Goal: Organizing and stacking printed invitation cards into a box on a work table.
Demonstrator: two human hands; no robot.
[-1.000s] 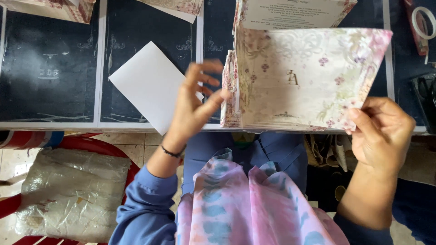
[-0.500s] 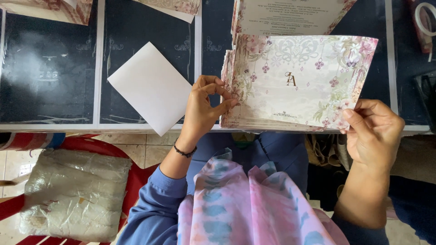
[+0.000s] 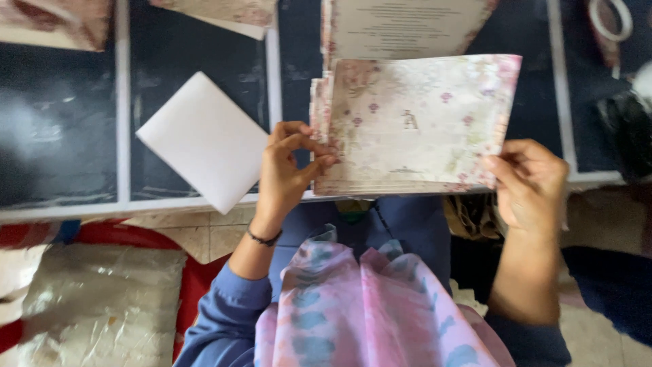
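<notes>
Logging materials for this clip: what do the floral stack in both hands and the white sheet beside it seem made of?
Floral stack: likely printed card, matte; it holds flat between the left hand and right hand, with layered edges visible. White sheet: plain paper or an envelope, matte with crisp corners; which one cannot be told.

Both hands hold a stack of flowered cards [image 3: 418,126] above a dark table [image 3: 61,143]. The left hand [image 3: 288,170] pinches its left edge; the right hand [image 3: 530,180] grips the lower right corner. A white envelope [image 3: 204,139] lies just left.
</notes>
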